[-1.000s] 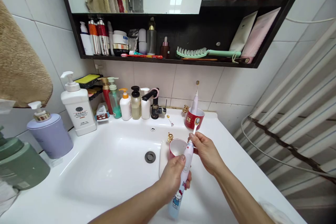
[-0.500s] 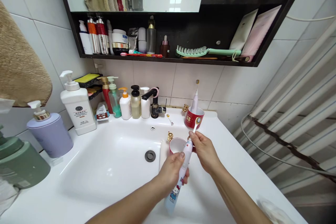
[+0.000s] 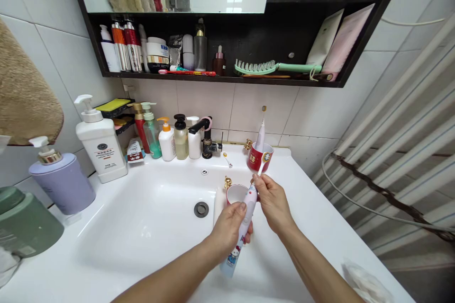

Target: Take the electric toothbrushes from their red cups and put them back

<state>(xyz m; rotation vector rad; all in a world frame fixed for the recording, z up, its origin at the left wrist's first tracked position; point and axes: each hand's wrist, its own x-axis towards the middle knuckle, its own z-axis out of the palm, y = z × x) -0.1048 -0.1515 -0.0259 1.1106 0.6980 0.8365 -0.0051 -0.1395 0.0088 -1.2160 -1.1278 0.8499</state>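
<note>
My left hand [image 3: 226,226] wraps a toothbrush handle [image 3: 250,202]; at its two o'clock, my right hand [image 3: 273,201] pinches the brush head [image 3: 261,168].

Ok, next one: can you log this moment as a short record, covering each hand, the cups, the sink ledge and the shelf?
Left hand: wrapped around the handle of an electric toothbrush
Right hand: pinching the neck of its white brush head
Near cup: just beyond the left hand, partly hidden
Far red cup: holds a second toothbrush, bristles up
Sink ledge: what looks like a loose brush, lying by the black faucet
Shelf: green hairbrush, bottles, tubes
</note>
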